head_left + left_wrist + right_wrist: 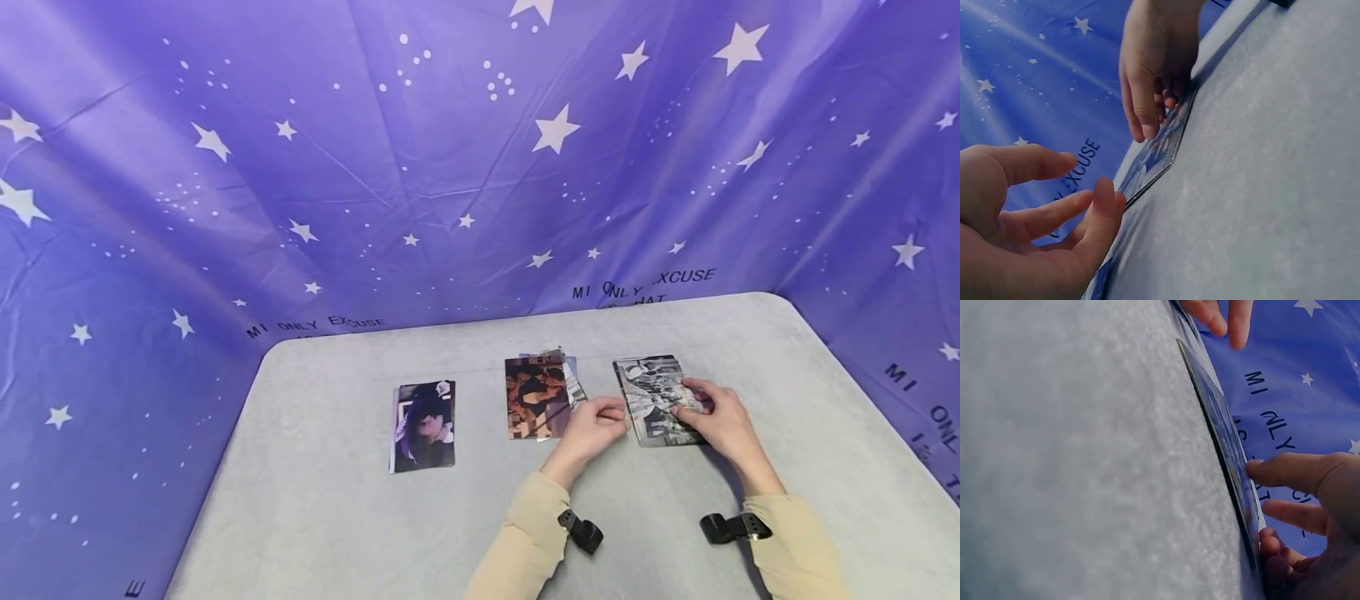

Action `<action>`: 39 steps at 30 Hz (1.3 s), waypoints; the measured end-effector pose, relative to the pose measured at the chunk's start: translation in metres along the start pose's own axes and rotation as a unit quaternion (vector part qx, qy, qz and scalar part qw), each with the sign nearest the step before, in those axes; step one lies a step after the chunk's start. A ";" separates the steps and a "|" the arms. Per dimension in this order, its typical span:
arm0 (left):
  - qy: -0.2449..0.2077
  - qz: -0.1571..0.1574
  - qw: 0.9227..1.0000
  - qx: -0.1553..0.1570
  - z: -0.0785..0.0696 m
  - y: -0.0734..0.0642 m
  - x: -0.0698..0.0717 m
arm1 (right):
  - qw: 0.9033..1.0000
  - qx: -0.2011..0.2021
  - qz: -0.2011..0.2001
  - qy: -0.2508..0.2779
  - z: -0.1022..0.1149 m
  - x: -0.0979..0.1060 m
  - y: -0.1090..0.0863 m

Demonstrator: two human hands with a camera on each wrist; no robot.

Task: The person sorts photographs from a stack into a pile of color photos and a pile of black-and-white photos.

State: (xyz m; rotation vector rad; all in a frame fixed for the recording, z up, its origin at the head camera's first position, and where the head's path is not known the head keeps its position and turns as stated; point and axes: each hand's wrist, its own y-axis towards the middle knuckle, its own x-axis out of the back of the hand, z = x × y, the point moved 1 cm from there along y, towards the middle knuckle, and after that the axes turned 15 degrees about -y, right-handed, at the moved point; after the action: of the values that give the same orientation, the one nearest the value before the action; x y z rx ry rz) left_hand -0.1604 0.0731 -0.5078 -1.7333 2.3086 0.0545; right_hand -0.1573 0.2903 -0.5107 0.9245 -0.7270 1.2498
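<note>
On the right of the table lies a stack of photo cards with a black-and-white group picture [651, 402] on top. My right hand [722, 421] rests at its right side, thumb and fingertips touching the top card. Close to the stack's left edge is my left hand [595, 431], its fingers loosely bent with nothing between them; the left wrist view shows the left hand's fingers [1102, 203] apart from the thumb. Left of this hand sits a messier pile, a brown-toned photo card [523, 408] on top and other cards sticking out behind it.
A third stack of photo cards [431, 446], topped by a dark portrait, lies farther left on the grey table [322, 525]. A purple star-printed curtain [450, 150] hangs behind and beside the table. Black straps [581, 531] circle both wrists over beige sleeves [517, 533].
</note>
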 end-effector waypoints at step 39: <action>-0.125 -0.020 0.992 -0.010 0.000 -0.035 0.071 | 0.965 0.055 0.074 0.246 0.050 -0.012 -0.013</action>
State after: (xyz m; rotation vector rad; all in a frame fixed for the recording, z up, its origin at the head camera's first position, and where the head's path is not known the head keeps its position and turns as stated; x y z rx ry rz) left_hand -0.1458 -0.0043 -0.5191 -1.6757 2.0991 0.2731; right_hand -0.1455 0.2396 -0.5007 0.6140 -0.3376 1.5876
